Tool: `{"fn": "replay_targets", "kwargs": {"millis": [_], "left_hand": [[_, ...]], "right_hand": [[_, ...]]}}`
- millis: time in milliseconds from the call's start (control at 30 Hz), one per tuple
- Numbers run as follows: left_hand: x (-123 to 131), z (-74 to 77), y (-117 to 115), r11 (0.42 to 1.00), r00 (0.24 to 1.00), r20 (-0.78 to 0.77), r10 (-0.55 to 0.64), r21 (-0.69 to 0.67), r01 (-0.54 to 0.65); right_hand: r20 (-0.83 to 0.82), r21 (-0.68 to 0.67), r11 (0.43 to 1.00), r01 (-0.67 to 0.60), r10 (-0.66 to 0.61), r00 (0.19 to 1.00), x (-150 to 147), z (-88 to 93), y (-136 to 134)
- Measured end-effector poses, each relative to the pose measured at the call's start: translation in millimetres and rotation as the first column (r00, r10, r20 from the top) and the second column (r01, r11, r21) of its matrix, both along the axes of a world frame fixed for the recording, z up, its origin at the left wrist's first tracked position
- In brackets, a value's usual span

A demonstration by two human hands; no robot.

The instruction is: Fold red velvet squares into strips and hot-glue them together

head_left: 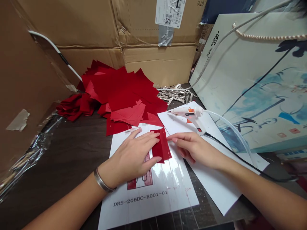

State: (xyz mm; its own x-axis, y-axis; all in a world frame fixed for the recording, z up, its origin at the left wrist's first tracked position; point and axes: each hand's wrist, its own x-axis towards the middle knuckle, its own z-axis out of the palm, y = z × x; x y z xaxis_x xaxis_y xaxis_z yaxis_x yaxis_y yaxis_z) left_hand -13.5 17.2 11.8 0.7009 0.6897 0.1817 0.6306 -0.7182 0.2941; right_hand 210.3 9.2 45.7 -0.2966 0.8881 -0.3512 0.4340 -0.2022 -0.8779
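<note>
My left hand (134, 156) lies flat with fingers stretched out, pressing down a small folded piece of red fabric (161, 147) on a laminated printed sheet (153, 195) labelled DRS-206DC-E001-01. My right hand (192, 147) rests beside it on the right, index finger extended and touching the fabric's right edge, the other fingers curled under. A white hot glue gun (189, 114) lies just behind my right hand on a white paper sheet (216, 182). A wrist bangle sits on my left arm.
A pile of cut red fabric squares (120, 92) lies behind the sheet. Several silver metal clips (176, 93) are heaped at the back. Cardboard boxes (144, 41) wall the rear and left. A painted paper bag (259, 83) stands at right; the gun's black cord (240, 159) trails right.
</note>
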Motion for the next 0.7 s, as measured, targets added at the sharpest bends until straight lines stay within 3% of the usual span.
{"fn": "replay_targets", "kwargs": {"millis": [100, 167, 500, 700], "left_hand": [[0.4, 0.8, 0.6, 1.0, 1.0, -0.006, -0.008, 0.029, 0.008], [0.9, 2.2, 1.0, 0.999, 1.0, 0.0, 0.003, 0.052, -0.003], [-1.0, 1.2, 3.2, 0.999, 0.999, 0.038, -0.009, 0.046, 0.007], [-2.1, 3.8, 3.8, 1.0, 0.999, 0.046, -0.012, 0.027, 0.011]], "right_hand": [[0.186, 0.327, 0.939, -0.109, 0.049, 0.981, 1.2, -6.3, -0.6], [0.241, 0.444, 0.879, -0.175, 0.071, 0.968, 2.2, -10.6, 0.3], [0.253, 0.541, 0.782, -0.311, 0.201, 0.946, 2.4, -8.4, 3.1], [0.294, 0.546, 0.772, -0.324, 0.185, 0.938, 4.5, -14.4, 5.5]]}}
